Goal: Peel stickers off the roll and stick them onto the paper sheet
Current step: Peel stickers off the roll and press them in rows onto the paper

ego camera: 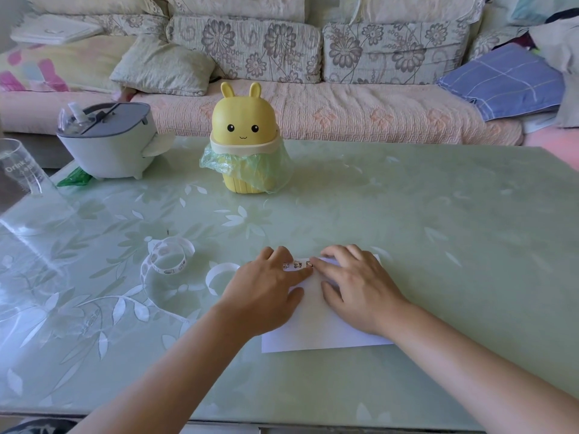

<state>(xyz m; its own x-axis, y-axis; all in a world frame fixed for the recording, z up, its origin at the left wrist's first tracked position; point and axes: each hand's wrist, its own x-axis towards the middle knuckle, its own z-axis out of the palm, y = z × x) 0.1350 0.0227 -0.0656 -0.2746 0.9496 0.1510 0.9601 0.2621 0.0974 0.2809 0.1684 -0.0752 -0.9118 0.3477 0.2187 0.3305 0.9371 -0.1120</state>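
A white paper sheet lies flat on the table in front of me. A short row of small picture stickers runs along its far edge. My left hand rests on the sheet's left part, its straight fingers beside the stickers. My right hand lies on the sheet's right part, and its index finger presses down at the right end of the sticker row. The sticker roll, a loose curl of white tape, lies on the table to the left, apart from both hands.
A curled strip of bare backing lies between the roll and my left hand. Farther back stand a yellow bunny bin, a grey tissue holder and a clear glass cup. A sofa runs behind the table.
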